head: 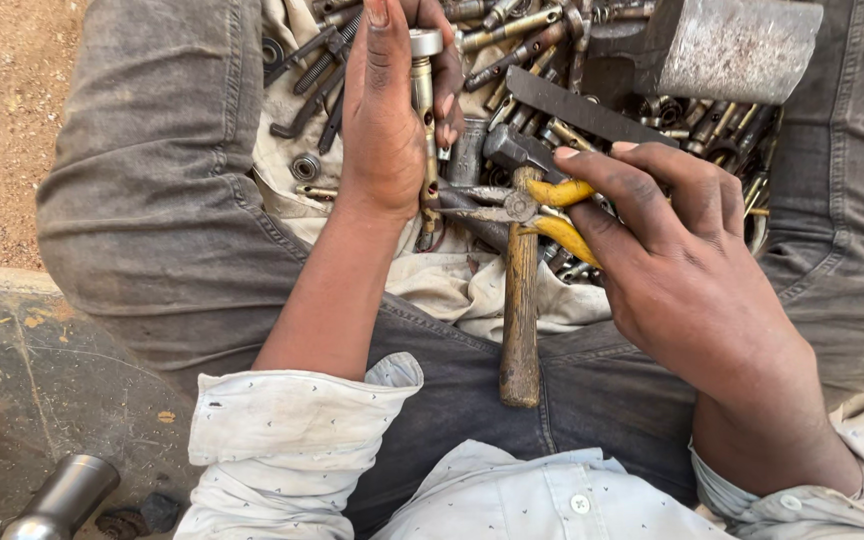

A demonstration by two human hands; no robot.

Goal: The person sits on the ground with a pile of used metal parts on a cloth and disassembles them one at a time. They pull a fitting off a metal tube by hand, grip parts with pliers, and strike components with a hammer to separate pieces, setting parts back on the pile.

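My left hand (387, 110) grips a long brass bolt (424, 120) with a silver head, held upright over my lap. My right hand (682, 270) holds yellow-handled pliers (537, 208), whose jaws point left and close near the bolt's lower end. A hammer (520, 300) with a worn wooden handle lies between my thighs, head away from me, under the pliers. Both hands hover over a dirty cloth (452, 285) spread on my grey trousers.
The cloth carries a heap of several bolts, fittings and bearings (532, 60). A flat dark file (577, 108) and a heavy grey metal block (737, 45) lie at the top. Sandy ground is on the left; a metal cylinder (62, 497) lies at bottom left.
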